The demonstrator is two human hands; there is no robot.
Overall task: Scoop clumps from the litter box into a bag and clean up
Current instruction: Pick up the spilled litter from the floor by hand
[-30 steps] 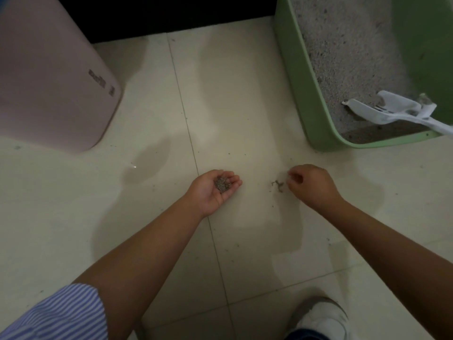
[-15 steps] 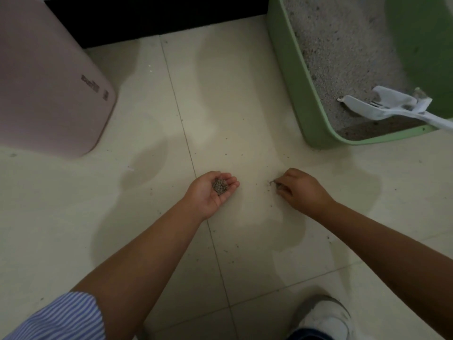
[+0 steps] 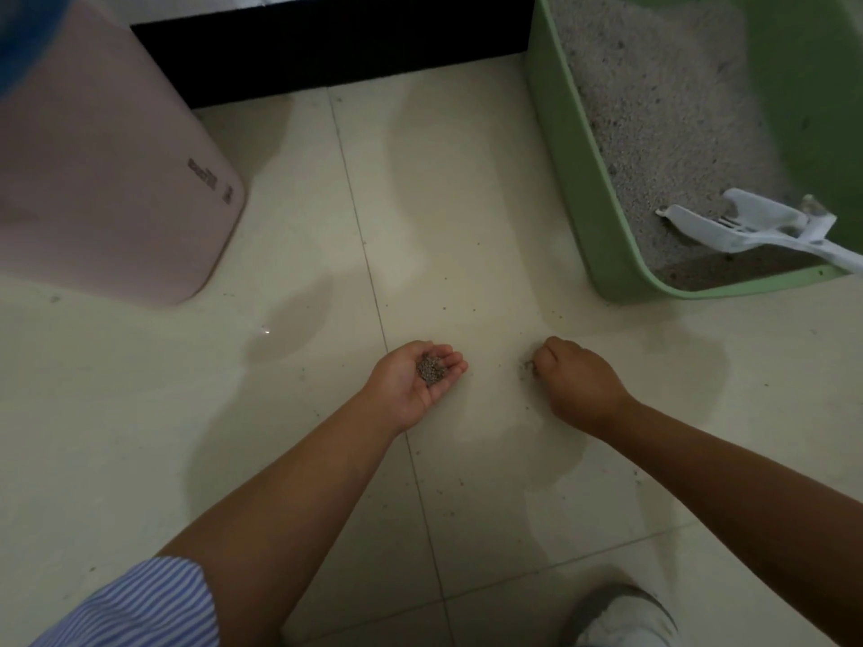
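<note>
My left hand [image 3: 413,382] lies palm up just above the tiled floor, cupped around a small heap of grey litter grains [image 3: 429,369]. My right hand [image 3: 576,382] is knuckles up to its right, fingertips curled down onto a few spilled grains [image 3: 527,365] on the floor. The green litter box [image 3: 567,161] stands at the upper right, filled with grey litter. A white slotted scoop [image 3: 742,224] lies in its near corner, handle over the rim. No bag is in view.
A pink rounded bin [image 3: 116,179] stands at the upper left. A black baseboard [image 3: 350,44] runs along the back. Scattered grains dot the cream tiles [image 3: 443,497]. My white shoe [image 3: 621,618] is at the bottom right.
My right hand reached left to the spilled grains, then closed its fingertips over them. The left hand stayed cupped with its grains.
</note>
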